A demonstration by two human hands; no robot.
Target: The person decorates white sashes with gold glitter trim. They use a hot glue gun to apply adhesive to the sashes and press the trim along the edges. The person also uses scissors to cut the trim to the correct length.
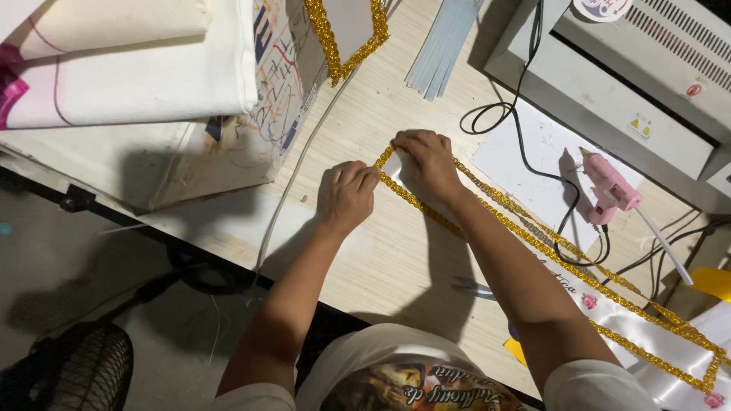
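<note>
Gold glitter trim (533, 236) edges a long white sash (647, 342) that lies slantwise across the pale wooden surface (381, 259), from its middle toward the near right corner. At the sash's pointed end, both hands press down on the trim: the left hand (346, 194) with fingers curled together over the nearer edge, the right hand (426, 160) with fingertips pinched on the tip. Neither lifts it.

One pink glue gun (609, 186) rests on a white sheet (533, 152) near the right edge, its black cord (525, 137) looping between the sheet and the sash, close beside the right forearm. One grey machine (632, 84) fills the far right corner. A bundle of pale glue sticks (442, 46) lies at the far edge, beside a second gold-trimmed piece (346, 30). Folded white cloth (129, 68) is stacked on a printed box (251, 114) at the left edge. One thin white cable (297, 167) runs off the near edge. Two small pink flower decals show on the sash.
</note>
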